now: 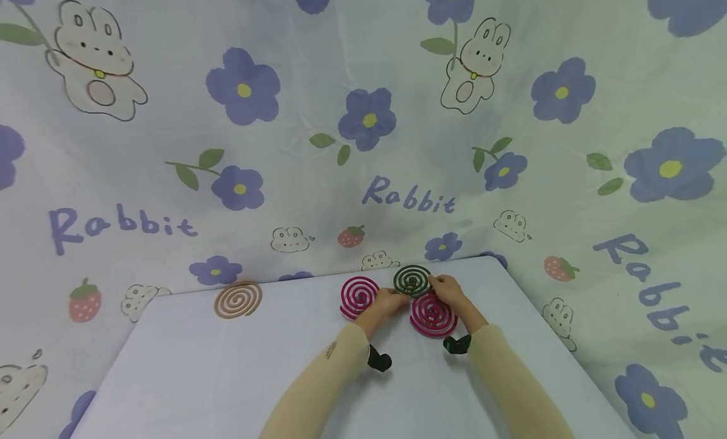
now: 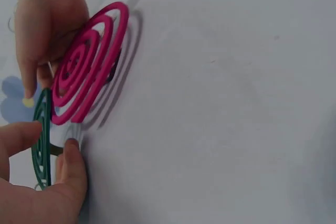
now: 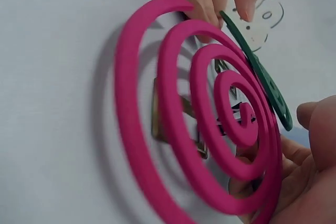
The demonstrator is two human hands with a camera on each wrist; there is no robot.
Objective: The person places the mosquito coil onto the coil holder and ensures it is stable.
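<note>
A green mosquito coil [image 1: 413, 281] is tilted up at the far side of the table, between both hands. My left hand [image 1: 393, 300] pinches its near left edge, thumb on one face and fingers on the other. At its right edge, my right hand [image 1: 449, 291] grips with thumb and fingertips. Just in front, a pink mosquito coil [image 1: 433, 315] sits raised off the table, with a metal stand [image 3: 156, 111] showing under its rings. The green coil overlaps the pink one's far rim in the head view. A second pink coil [image 1: 359, 297] lies left, partly hidden by my left hand.
A tan mosquito coil [image 1: 238, 300] lies near the far left edge of the white table [image 1: 227, 376]. Behind the table hangs a patterned cloth [image 1: 318, 193] with rabbits and flowers. Dark wrist straps [image 1: 379, 359] stick out below both sleeves.
</note>
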